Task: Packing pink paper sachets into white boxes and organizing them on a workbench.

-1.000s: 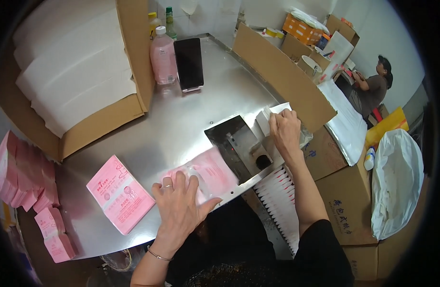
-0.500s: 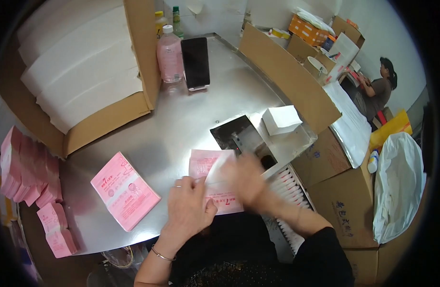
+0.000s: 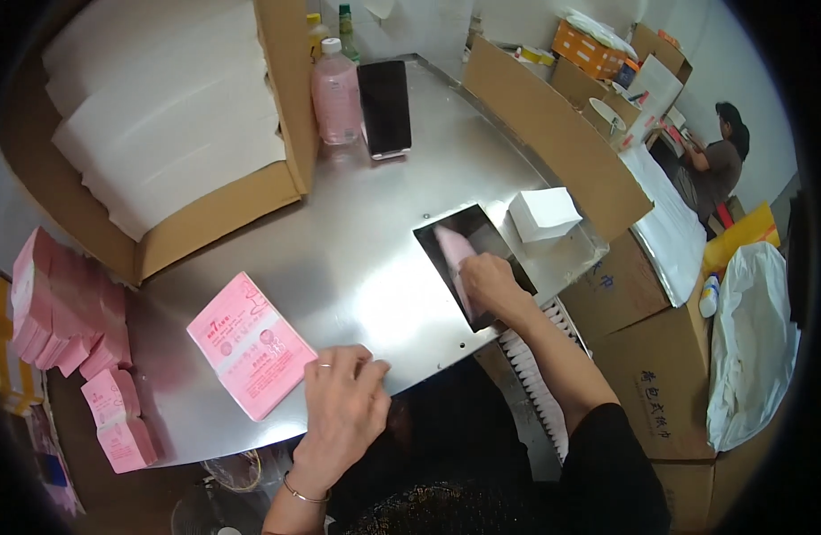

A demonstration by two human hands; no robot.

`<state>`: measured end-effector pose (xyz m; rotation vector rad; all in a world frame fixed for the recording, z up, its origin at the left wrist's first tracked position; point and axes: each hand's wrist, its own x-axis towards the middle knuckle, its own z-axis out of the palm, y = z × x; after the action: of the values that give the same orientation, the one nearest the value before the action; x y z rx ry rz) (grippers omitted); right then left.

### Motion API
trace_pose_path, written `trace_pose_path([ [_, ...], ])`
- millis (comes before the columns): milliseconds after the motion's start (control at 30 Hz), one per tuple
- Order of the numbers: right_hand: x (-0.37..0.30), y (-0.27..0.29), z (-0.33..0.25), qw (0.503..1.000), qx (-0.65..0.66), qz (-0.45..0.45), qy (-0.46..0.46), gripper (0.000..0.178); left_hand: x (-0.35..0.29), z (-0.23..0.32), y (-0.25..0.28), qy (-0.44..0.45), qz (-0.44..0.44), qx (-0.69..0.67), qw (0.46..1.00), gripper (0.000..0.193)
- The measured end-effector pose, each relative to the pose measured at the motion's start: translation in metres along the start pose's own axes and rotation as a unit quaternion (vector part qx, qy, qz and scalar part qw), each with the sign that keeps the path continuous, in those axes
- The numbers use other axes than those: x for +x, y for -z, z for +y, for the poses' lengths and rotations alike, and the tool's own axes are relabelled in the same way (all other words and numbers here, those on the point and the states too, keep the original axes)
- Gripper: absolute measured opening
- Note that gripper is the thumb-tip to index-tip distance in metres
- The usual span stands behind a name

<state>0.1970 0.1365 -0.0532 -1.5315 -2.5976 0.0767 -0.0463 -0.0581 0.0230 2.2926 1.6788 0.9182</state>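
My right hand (image 3: pixel 490 283) is closed on a pink packet (image 3: pixel 457 250), which is tilted and slightly blurred inside the dark rectangular opening (image 3: pixel 444 278) in the metal tabletop. Its fingertips are partly hidden. Near the table's front edge my left hand (image 3: pixel 346 397) rests with loosely bent fingers and nothing visible in it. Beside that hand lies a stack of pink printed wrappers (image 3: pixel 252 348). A block of folded white tissues (image 3: pixel 546 214) stands just right of the opening.
An open carton of white paper sheets (image 3: pixel 169 134) stands at the far left. More pink bundles (image 3: pixel 67 303) sit at the left edge. A phone (image 3: pixel 385 109) leans near a pink bottle (image 3: pixel 336 94). Cartons (image 3: pixel 647 374) line the right; another person (image 3: pixel 722 160) works beyond.
My right hand has carried the pink packet right, off the tabletop and into the opening. My left hand has let go of it and moved slightly down. The view has shifted a little.
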Motion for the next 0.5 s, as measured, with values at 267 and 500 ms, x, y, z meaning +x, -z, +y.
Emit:
trace_pose_path([
  [267,-0.005,0.075,0.029,0.929,-0.154,0.327,-0.080,0.027,-0.042,-0.068,0.042,0.242,0.109,0.231,0.936,0.027],
  [500,0.005,0.063,0.066,0.941,-0.088,0.310,-0.103,0.018,-0.025,-0.051,0.044,0.159,0.131,0.112,0.972,0.019],
])
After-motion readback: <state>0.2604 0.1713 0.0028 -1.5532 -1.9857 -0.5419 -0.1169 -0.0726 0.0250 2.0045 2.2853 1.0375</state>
